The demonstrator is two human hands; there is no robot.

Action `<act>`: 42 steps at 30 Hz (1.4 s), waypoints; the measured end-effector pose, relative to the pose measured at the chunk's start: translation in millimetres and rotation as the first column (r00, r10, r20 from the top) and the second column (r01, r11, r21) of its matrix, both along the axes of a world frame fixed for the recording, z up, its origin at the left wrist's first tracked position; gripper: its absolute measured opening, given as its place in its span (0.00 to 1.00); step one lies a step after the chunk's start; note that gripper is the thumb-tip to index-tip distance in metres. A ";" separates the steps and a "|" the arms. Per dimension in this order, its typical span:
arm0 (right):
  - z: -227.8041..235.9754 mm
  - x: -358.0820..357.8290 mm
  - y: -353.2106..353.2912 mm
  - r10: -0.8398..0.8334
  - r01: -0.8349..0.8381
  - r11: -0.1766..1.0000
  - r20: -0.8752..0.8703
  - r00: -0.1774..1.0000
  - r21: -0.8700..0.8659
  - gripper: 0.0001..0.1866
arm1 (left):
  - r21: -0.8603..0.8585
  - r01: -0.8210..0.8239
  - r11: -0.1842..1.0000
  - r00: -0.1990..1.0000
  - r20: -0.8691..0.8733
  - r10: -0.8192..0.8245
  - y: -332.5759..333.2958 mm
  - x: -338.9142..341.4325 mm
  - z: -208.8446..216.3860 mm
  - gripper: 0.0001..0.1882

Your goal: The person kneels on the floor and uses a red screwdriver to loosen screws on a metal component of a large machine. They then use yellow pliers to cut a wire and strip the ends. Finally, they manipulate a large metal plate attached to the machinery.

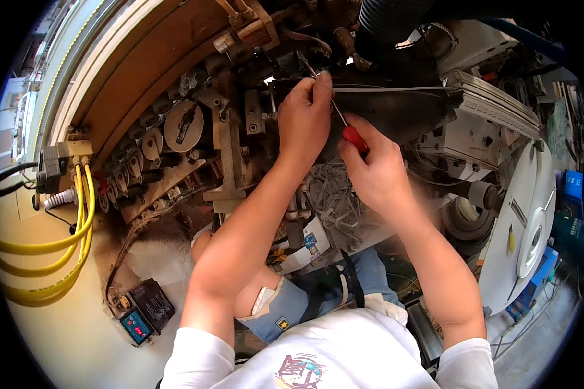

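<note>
My right hand (377, 170) is closed round the red handle of a screwdriver (355, 138). Its thin metal shaft slants up and left toward my left thumb. My left hand (303, 120) is closed, thumb and fingers pinched together beside the shaft; what lies between them is hidden. A dark, thin piece (307, 65) sticks out just above the left fingertips, and I cannot tell whether it belongs to the screwdriver. Both hands are inside a dusty machine (230, 142). From near my left thumb a narrow pale strip (389, 89) runs right.
Below the hands lies a heap of curled grey strip scraps (337, 201). Yellow hoses (45, 243) bend along the left. A small box with a lit display (136, 326) sits lower left. A large white disc (522, 233) stands at right, and a black ribbed hose (389, 23) hangs above.
</note>
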State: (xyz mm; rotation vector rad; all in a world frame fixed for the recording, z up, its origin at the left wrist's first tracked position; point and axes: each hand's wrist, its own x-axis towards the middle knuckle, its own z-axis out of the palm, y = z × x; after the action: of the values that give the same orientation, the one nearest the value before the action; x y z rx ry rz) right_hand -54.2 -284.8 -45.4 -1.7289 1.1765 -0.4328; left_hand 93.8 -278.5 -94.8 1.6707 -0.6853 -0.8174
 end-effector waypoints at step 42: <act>-18.0 16.7 -12.3 0.239 -0.230 0.914 -0.013 0.971 -0.335 0.25 | -0.066 -0.233 0.970 0.966 0.097 0.238 1.8 -6.1 -13.5 0.27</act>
State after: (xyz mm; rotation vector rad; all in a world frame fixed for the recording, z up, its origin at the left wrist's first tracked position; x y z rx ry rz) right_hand -37.4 -297.1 -63.4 -2.1224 0.8942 -0.5312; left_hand 87.7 -276.7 -108.3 1.7152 -0.5611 -0.5413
